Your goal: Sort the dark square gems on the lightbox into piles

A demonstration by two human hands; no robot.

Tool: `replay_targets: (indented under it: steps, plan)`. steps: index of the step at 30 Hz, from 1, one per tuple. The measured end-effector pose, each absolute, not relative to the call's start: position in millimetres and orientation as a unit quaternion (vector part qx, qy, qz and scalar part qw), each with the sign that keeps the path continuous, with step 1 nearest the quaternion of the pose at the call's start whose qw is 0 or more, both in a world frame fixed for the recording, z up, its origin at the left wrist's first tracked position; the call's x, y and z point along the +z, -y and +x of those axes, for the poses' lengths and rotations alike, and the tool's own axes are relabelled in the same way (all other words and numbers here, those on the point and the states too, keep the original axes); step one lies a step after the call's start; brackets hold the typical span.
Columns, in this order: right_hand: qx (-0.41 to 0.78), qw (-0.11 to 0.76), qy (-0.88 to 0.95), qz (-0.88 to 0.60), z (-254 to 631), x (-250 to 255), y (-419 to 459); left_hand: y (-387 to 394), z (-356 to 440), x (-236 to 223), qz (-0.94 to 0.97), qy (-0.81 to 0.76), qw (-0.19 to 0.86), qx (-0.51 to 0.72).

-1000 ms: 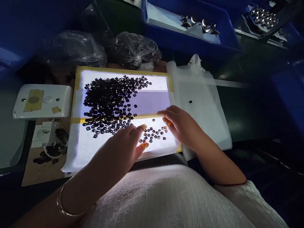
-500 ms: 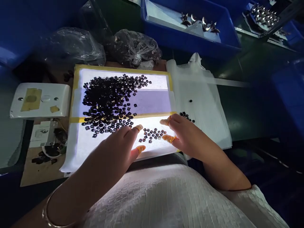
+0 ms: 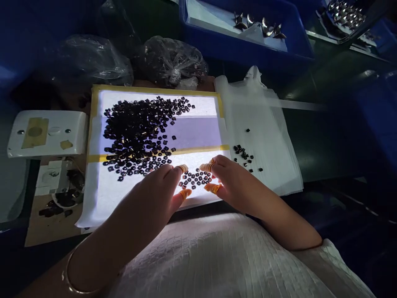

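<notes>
A small group of dark, square bead-like pieces (image 3: pixel 195 179) lies on the lit panel (image 3: pixel 198 132) between my hands. My left hand (image 3: pixel 164 186) is at the left of the group, thumb and index finger apart, with orange covers on the fingertips. On the other side, my right hand (image 3: pixel 226 180) has its thumb and index finger spread around the right edge of the group, also with covered tips. Neither hand shows a piece held. A dense heap of the same pieces (image 3: pixel 133 120) covers the panel's upper left.
Right of the panel, white sheets (image 3: pixel 260 111) bear several loose dark pieces (image 3: pixel 243 153). A white switch plate (image 3: pixel 46 132) stands at the left. Behind are clear plastic bags (image 3: pixel 173 62) and a blue bin (image 3: pixel 248 49) holding shiny metal parts.
My right hand has moved down and left to the small group, which looks more compact. Several dark pieces now show on the white sheets, where only one showed at first.
</notes>
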State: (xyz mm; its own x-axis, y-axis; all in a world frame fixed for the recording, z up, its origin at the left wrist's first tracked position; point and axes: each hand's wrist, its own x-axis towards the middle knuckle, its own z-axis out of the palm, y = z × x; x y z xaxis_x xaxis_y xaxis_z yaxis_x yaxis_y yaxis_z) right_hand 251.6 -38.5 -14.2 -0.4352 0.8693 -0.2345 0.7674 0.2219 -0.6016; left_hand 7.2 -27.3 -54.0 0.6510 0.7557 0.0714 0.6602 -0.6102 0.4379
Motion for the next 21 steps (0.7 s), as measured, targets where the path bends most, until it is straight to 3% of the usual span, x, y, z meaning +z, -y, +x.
replay_targets:
  steps: [10, 21]
  plan:
    - [0.342, 0.149, 0.748, -0.549, 290.2, -28.8, 51.8, 37.3, -11.5, -46.5, 0.843, -0.47, 0.254, 0.064]
    - [0.354, 0.161, 0.745, -0.543, 288.3, -29.4, 49.7, 39.4, -10.0, -42.0, 0.83, -0.475, 0.283, 0.07]
